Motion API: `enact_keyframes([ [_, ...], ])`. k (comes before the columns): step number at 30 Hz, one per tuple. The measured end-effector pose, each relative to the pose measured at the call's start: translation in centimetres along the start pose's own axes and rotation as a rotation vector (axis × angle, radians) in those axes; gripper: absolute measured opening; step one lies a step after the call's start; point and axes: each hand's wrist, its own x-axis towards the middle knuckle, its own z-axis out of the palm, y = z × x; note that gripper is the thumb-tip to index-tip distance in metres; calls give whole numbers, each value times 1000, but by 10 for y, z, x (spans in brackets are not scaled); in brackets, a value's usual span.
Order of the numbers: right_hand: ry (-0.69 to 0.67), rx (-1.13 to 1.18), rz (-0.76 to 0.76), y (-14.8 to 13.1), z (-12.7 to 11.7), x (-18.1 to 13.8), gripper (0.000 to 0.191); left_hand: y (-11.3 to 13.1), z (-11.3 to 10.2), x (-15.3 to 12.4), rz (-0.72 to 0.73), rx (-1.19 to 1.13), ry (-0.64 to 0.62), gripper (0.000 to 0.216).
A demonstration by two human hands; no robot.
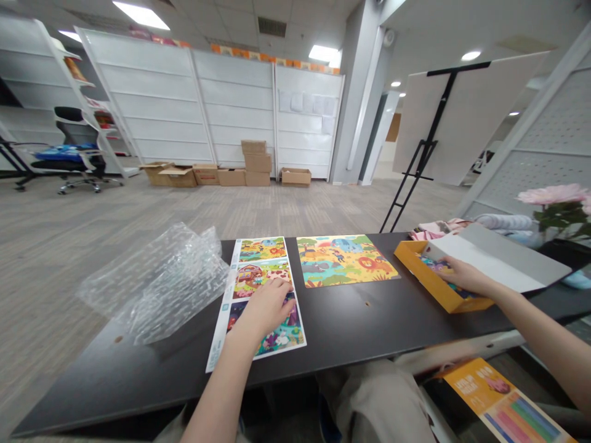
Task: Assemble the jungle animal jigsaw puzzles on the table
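Observation:
My left hand [268, 306] lies palm down, fingers loosely curled, on a long printed sheet [261, 271] that shows several cartoon pictures, near the front of a black table [351, 320]. My right hand [464, 275] reaches into an orange box [427, 280] at the right, where colourful pieces lie; its fingertips are hidden inside. A grey-white board [496, 258] rests tilted over that box. Between the two lies a flat picture of cartoon animals [344, 259].
Crumpled bubble wrap [157, 280] hangs over the table's left end. Pink flowers [554, 203] and folded cloth [434, 229] sit at the far right. An orange printed lid [501, 397] lies below the table by my lap. An easel [422, 154], cardboard boxes [231, 172] and an office chair [74, 151] stand beyond.

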Motion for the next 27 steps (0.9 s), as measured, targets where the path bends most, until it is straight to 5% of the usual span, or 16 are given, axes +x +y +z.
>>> enact_keyframes([
  [14,300,-68,30,-9,-46,-10,43,2,-5,-3,-9,-1,-15,23],
  [21,372,203,-132,-102,-54,-33,32,5,-7,-4,-13,10,3,21],
  [27,-85,649,-221,-197,16,-64,48,14,-5,-5,32,-137,95,26],
])
